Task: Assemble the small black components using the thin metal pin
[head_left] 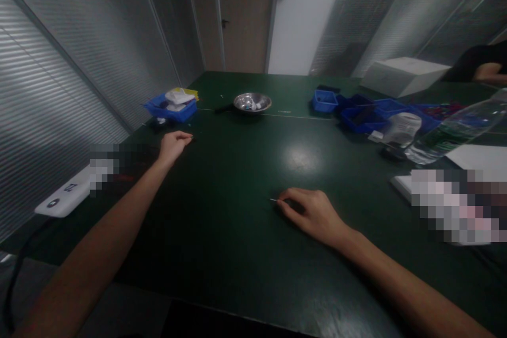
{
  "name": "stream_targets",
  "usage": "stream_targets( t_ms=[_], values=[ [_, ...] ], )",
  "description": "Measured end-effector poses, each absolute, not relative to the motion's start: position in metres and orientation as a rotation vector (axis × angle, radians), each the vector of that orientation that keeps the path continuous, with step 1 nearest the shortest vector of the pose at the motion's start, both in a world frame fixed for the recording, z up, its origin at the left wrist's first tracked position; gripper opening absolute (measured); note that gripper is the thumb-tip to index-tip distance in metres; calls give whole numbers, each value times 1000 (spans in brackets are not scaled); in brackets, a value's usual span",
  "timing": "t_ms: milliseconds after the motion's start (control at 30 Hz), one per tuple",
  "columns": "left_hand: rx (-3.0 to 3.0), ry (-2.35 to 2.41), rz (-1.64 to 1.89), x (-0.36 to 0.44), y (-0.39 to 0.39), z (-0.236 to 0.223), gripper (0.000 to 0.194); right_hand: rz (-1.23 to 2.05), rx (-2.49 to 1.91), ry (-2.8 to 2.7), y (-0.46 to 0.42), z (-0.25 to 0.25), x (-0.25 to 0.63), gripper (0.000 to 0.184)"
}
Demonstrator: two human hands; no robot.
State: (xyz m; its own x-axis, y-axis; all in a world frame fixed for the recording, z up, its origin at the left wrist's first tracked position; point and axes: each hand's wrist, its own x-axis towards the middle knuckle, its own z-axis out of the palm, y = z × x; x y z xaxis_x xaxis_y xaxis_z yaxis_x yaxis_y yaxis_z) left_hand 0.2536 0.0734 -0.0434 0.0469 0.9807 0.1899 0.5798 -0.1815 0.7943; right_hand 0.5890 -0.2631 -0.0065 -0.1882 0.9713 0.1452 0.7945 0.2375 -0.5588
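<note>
My right hand (311, 214) is low over the green table (222, 232), thumb and fingertips pinched on a thin, whitish, pin-like piece (273, 200) that points left. Its exact kind is too small to make out. Farther off to the left, my left hand (174, 146) is closed in a pinch just above the tabletop. Something tiny and dark shows at its fingertips, too small to name. Beyond that hand stands a blue tray (184, 114) with white crumpled material in it.
A metal pan (266, 103) holding small items sits at the back. Blue bins (325, 101), a clear plastic bottle (439, 134) and a white box (400, 76) occupy the right. A white device (65, 195) with a cable lies left. At the far right is another person's arm (491, 71).
</note>
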Motion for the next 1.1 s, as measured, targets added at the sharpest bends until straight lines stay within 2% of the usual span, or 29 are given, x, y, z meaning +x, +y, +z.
stream_targets(
  t_ms=[333, 667, 800, 1100],
  values=[
    [2421, 1393, 907, 259, 49, -31, 17, 489, -1609, -2044, -262, -11, 589, 24],
    [2405, 324, 467, 349, -90, -9, 19, 480, -1593, -2049, -262, -10, 589, 21],
    [2366, 256, 419, 365, -119, -14, 17, 460, -1555, -2079, -262, -9, 588, 20],
    [2345, 208, 366, 361, -114, -11, 23, 470, -1592, -2031, -260, -10, 589, 18]
  ],
)
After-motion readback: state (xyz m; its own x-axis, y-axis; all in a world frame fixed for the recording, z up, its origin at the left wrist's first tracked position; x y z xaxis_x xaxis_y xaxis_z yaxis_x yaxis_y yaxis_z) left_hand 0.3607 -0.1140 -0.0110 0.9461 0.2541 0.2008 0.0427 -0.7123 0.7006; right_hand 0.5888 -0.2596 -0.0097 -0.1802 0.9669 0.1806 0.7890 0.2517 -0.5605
